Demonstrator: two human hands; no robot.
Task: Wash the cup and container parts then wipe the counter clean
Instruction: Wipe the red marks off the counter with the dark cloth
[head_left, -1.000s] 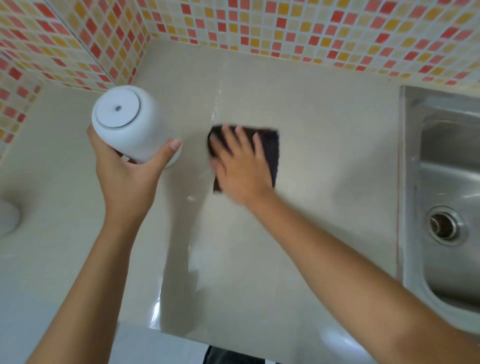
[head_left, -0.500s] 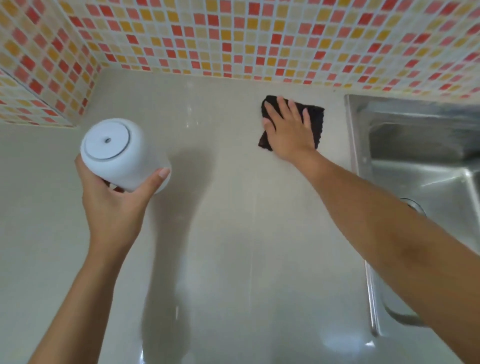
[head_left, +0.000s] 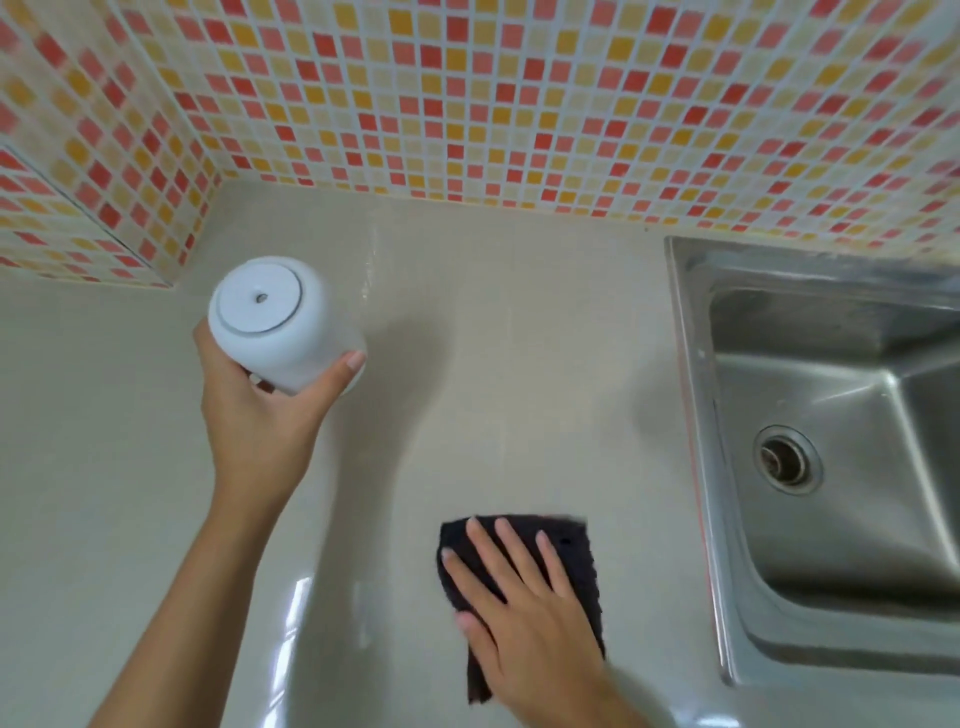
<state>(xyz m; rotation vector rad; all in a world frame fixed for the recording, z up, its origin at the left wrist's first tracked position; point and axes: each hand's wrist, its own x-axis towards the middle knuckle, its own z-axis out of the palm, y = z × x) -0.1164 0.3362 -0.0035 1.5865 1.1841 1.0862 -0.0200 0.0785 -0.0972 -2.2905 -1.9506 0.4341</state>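
Left hand (head_left: 260, 415) grips a white cylindrical container (head_left: 280, 322) above the beige counter (head_left: 519, 364); right hand (head_left: 524, 618) presses flat, fingers spread, on a dark cloth (head_left: 571, 561) near the steel sink (head_left: 831, 415).

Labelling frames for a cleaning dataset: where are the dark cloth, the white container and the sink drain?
dark cloth (head_left: 574, 545): head view, its bare upper right part.
white container (head_left: 291, 348): head view, its side wall.
sink drain (head_left: 785, 462): head view, its centre opening.

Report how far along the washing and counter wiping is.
Washing looks done: the sink is empty. In hand: the left hand holds the white container above the counter, while the right hand presses the dark cloth flat, wiping. Left: any unwiped counter; coverage is unclear.
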